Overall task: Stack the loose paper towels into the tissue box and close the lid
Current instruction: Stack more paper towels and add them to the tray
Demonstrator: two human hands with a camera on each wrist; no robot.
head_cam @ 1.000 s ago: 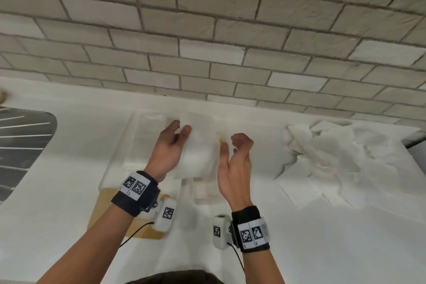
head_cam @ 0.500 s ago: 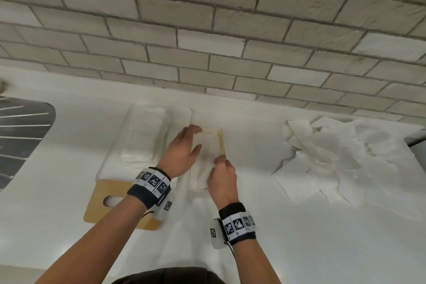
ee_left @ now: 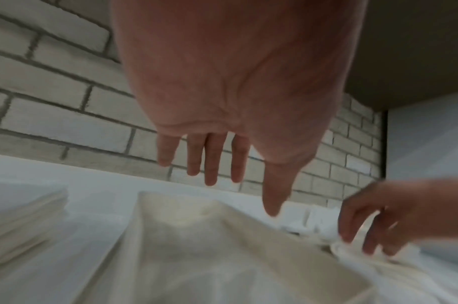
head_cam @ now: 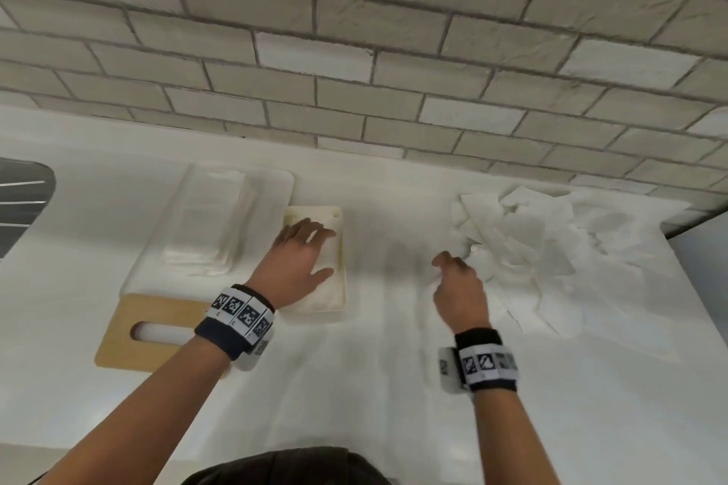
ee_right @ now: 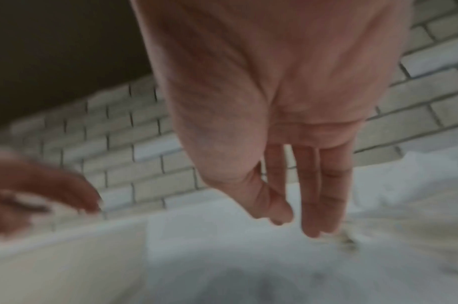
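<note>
dark wristbands point(head_cam: 485, 343) (checkered white tags), bare forearms

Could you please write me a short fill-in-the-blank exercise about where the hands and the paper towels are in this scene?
1. The left hand lies flat on the towels in the cream ____.
2. The loose paper towels are piled to the ____ of the tissue box.
3. The right hand reaches toward the ____ of loose towels.
4. The wooden lid with the slot lies on the ____.

Missing words: tissue box; right; pile; counter

The tissue box point(head_cam: 315, 299) sits between the lid point(head_cam: 118, 331) (left, nearer) and the loose paper towels point(head_cam: 524, 244).
</note>
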